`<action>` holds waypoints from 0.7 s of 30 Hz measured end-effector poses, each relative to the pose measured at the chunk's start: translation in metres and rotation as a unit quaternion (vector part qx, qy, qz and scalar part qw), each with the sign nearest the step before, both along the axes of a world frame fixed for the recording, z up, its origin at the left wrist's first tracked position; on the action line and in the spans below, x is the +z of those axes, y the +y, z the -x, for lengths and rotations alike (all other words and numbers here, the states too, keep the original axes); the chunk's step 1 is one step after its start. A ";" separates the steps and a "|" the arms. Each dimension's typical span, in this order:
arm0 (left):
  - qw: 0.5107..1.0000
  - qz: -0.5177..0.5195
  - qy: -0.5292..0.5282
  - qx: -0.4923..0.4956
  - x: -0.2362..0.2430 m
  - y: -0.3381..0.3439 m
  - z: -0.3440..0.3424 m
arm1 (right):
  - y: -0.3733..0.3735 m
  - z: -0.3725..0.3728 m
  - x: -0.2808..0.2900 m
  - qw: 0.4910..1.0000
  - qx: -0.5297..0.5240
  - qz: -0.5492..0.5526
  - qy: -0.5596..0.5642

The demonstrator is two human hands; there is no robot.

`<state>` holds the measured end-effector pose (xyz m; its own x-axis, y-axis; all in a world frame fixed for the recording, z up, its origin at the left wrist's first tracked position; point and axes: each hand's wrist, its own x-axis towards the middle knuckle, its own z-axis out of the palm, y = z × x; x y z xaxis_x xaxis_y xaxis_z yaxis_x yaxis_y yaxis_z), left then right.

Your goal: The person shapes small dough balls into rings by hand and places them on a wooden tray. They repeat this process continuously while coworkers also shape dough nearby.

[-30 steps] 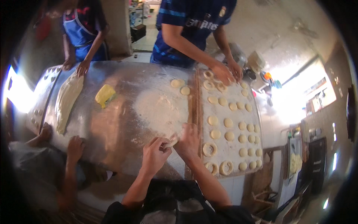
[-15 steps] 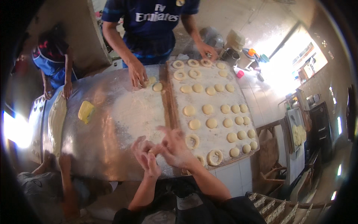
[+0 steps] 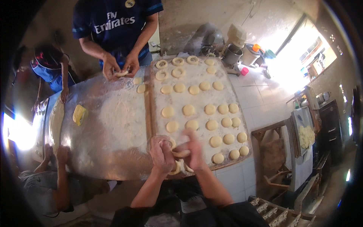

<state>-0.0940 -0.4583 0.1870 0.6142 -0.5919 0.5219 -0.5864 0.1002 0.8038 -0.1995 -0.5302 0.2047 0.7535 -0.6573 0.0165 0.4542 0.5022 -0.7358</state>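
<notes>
A pale dough ring (image 3: 182, 154) is held between my two hands, above the near left corner of the floured board (image 3: 196, 102). My left hand (image 3: 162, 153) is curled round its left side, with flour on the fingers. On the other side my right hand (image 3: 193, 151) grips it, though motion smears those fingers. Two more dough rings lie partly hidden under and beside my hands, one of them a near ring (image 3: 175, 168). Beyond my hands, rows of round dough balls (image 3: 188, 110) rest on the board, with several shaped rings (image 3: 179, 72) at its far left.
Across the table (image 3: 94, 151) a co-worker holds a dough ring (image 3: 121, 73). A yellow packet (image 3: 79, 115) and a long dough strip (image 3: 56, 121) lie to the left, where other people's hands work. Pots (image 3: 231, 55) stand at the far right, a wooden rack (image 3: 274, 212) near right.
My hands have moved right, from the table's floured part to over the board, and the dough between them now shows as a ring. The co-worker's hands have come together around a ring.
</notes>
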 end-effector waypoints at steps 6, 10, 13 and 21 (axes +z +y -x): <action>0.999 -0.021 -0.021 -0.041 0.007 -0.021 0.025 | -0.021 0.018 0.012 0.971 0.017 0.205 0.123; 0.994 -0.087 -0.003 -0.071 0.007 -0.028 0.033 | -0.028 0.022 0.021 0.947 0.024 0.145 0.286; 0.990 -0.113 0.040 -0.067 0.008 -0.033 0.034 | -0.038 0.034 -0.012 0.998 0.044 0.045 -0.017; 0.984 -0.147 0.068 -0.075 0.011 -0.041 0.038 | -0.057 0.049 -0.019 0.999 0.015 -0.013 -0.039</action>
